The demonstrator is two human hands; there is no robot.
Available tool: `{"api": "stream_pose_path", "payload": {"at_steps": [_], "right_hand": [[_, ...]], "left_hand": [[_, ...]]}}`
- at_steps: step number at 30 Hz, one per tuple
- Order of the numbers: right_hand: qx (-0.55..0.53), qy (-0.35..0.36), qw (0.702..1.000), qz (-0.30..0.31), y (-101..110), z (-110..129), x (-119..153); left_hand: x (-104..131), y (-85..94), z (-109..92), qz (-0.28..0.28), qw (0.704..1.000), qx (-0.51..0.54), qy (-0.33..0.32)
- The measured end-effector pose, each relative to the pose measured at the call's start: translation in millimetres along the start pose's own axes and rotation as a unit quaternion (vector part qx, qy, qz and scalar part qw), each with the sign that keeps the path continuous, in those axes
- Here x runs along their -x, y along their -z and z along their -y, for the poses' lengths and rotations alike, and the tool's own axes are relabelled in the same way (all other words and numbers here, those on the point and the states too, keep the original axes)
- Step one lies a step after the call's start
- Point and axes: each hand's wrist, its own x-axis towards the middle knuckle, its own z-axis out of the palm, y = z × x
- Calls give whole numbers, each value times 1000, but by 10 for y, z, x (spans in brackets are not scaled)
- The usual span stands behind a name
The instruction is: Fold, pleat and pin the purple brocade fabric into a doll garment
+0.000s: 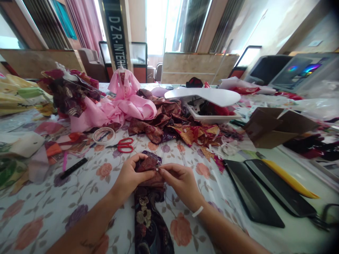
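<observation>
My left hand (132,174) is closed round the upper part of a dark purple and maroon brocade fabric piece (149,215), its thumb pressed on the cloth. The fingers of my right hand (178,178) pinch at the same fabric's right edge, beside a tiny pale spot too small to name. From under both hands the dark, gold-flowered length of cloth hangs down toward me over the flowered tablecloth (100,208). Just beyond lie red-handled scissors (124,145), apart from both hands.
A roll of white tape (103,136) and a black strip (74,168) lie left. Behind are a doll-sized pink dress (124,95), heaped brocade scraps (169,116) and a white tray (214,116). To the right stand a cardboard box (275,127), dark flat cases (254,194) and a yellow-handled tool (288,176).
</observation>
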Motion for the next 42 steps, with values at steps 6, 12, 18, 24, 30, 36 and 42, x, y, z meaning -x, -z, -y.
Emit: {"api": "stream_pose_path", "payload": {"at_steps": [6, 12, 18, 24, 30, 36, 42], "right_hand": [[22, 13, 1000, 2, -1, -19, 9], [66, 45, 997, 0, 2, 3, 16], [59, 42, 997, 3, -4, -18, 22], [40, 25, 999, 1, -22, -22, 17], [13, -5, 1000, -8, -14, -22, 7], [9, 6, 1000, -13, -7, -16, 13], [25, 26, 999, -7, -16, -20, 17]], "left_hand": [[-1, -3, 1, 3, 1000, 8, 5], [9, -9, 4, -15, 1000, -21, -5], [13, -21, 13, -31, 998, -45, -13], [6, -23, 36, -31, 998, -46, -22], [9, -15, 25, -22, 998, -45, -25], [4, -15, 3, -18, 999, -46, -18], [-4, -2, 19, -21, 998, -51, -16]]}}
